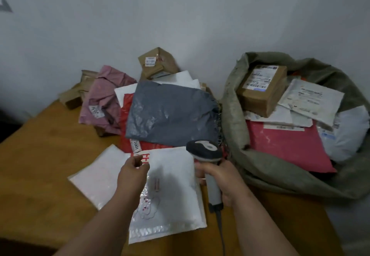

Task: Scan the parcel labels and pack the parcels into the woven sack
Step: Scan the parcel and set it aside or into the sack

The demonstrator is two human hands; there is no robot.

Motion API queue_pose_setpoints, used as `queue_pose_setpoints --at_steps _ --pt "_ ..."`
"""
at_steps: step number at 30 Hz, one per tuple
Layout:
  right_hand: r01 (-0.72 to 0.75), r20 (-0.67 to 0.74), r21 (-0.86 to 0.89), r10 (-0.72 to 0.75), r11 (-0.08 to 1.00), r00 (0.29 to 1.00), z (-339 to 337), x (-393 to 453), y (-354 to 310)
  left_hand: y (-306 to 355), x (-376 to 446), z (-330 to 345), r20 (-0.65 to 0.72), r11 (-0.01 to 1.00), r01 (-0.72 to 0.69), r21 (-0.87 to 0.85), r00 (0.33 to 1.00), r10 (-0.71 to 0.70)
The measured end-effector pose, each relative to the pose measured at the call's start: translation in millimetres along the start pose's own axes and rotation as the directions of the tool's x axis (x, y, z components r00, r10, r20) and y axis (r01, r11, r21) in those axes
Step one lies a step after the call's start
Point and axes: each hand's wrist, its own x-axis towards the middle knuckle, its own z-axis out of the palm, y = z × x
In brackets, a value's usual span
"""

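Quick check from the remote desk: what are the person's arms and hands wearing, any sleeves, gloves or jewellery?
Both forearms are bare, with no sleeves in view. The left hand and right hand wear no gloves. No watch or wristband shows; the picture is too blurred to tell whether there is a ring.

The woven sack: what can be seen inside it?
Inside the woven sack lie a brown cardboard box on top, white mailers beside and under it, and a red mailer lower down. Whatever lies deeper is covered.

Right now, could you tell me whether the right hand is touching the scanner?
Touching. The head view shows the right hand with its fingers wrapped round the grey handle of the scanner, which is held above the white padded envelope.
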Motion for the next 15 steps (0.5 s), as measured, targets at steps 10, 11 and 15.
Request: queue_pose_setpoints --at_steps 10,11,15 --pt "-0.162 -0.122 -0.05 0.155 0.986 0.98 44.9 20.1 53.4 -57.7 8.4 -36.5 0.064 0.94 0.335 0.059 0.939 -0.338" --pt "-0.172 -0.118 -0.053 0.165 0.984 0.979 45.8 24.3 56.6 -60.9 10.7 -34.7 0.068 0.934 0.353 0.061 0.932 -0.356" --pt "-0.243 -0.089 -0.026 0.24 0.97 0.967 46.9 37.9 66.8 -65.9 21.1 -30.6 0.082 0.91 0.415 0.024 0.906 -0.415"
